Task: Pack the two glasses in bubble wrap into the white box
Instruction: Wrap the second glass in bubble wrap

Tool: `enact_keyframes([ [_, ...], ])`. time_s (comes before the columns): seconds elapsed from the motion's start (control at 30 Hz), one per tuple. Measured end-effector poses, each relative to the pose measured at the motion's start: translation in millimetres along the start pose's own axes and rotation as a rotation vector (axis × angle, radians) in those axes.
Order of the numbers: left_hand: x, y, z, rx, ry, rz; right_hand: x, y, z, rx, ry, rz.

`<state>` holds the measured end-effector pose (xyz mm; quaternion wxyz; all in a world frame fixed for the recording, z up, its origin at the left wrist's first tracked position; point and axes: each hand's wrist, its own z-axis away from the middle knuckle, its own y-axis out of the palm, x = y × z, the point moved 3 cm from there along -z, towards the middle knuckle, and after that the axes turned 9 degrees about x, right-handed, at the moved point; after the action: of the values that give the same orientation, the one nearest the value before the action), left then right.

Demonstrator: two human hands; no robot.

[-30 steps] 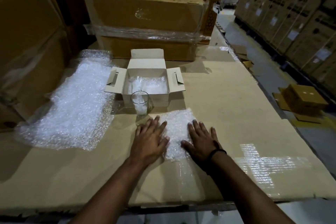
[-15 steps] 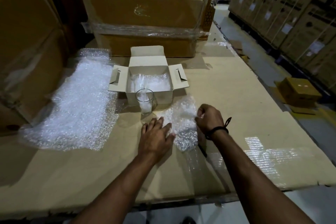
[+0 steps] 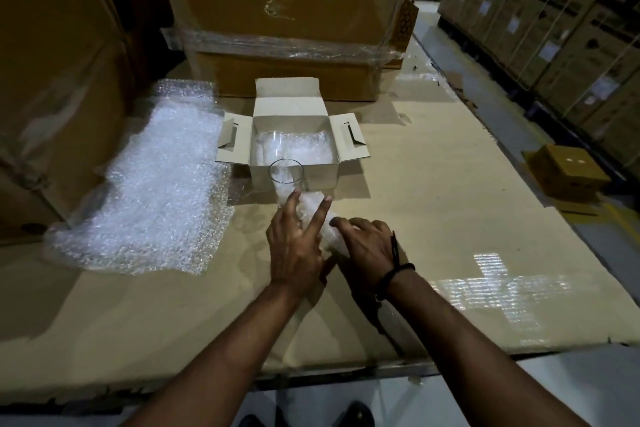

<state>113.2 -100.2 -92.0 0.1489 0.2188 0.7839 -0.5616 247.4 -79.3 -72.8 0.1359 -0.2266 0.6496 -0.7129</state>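
A warehouse or packing area: tall rows of stacked brown cartons (image 3: 554, 28) with white labels line the far right along a grey concrete aisle (image 3: 491, 121), and big cardboard boxes, one bound in stretch film (image 3: 280, 45), stand at the far side. The work surface is flattened cardboard sheeting (image 3: 433, 218), with a bubble wrap sheet (image 3: 149, 191) spread at the left

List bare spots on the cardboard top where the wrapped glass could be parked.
Free: the wide stretch right of the white box, out to the tape cross, and the near strip below the bubble wrap sheet. Crowded: in front of the box, where the glass, left hand and right hand work the small wrap piece.
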Motion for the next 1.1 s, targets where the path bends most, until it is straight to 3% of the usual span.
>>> enact_keyframes([
  [0.13, 15.4, 7.9, -6.9, 0.09, -0.001, -0.177, -6.2, 6.4, 2.7, 0.164, 0.023, 0.088],
  [0.23, 24.3, 12.4, -10.3, 0.19, -0.034, -0.239, -11.5, -0.6, 3.5, 0.192, 0.064, -0.026],
  [0.37, 30.3, 16.7, -9.3, 0.216, -0.081, -0.256, -25.5, -33.5, 2.5, -0.11, 0.208, -0.282],
  [0.43, 30.7, 18.3, -8.0, 0.196, -0.064, -0.279, -32.1, -44.2, -5.1, -0.161, 0.304, -0.229],
  [0.5, 30.9, 17.4, -8.4, 0.18, -0.051, -0.28, -31.1, -46.6, -18.2, -0.07, 0.373, -0.154],
  [0.63, 36.2, 18.1, -10.7, 0.269, -0.08, -0.22, -20.6, -20.2, -51.4, 0.383, 0.412, -0.065],
  [0.73, 42.8, 12.4, -11.6, 0.241, -0.123, -0.071, -15.9, -7.2, -65.0, 0.458, 0.429, -0.053],
  [0.9, 70.9, -9.3, -21.5, -0.054, -0.427, 0.309, -24.6, -6.8, -64.2, 0.308, 0.428, -0.283],
  [1.0, 86.9, -8.0, -38.3, -0.012, -0.494, 0.383, -39.3, -7.1, -56.1, 0.036, 0.48, -0.689],
  [1.1, 86.7, -6.3, -53.3, 0.094, -0.442, 0.265, -44.5, -13.3, -47.9, -0.227, 0.539, -1.053],
])
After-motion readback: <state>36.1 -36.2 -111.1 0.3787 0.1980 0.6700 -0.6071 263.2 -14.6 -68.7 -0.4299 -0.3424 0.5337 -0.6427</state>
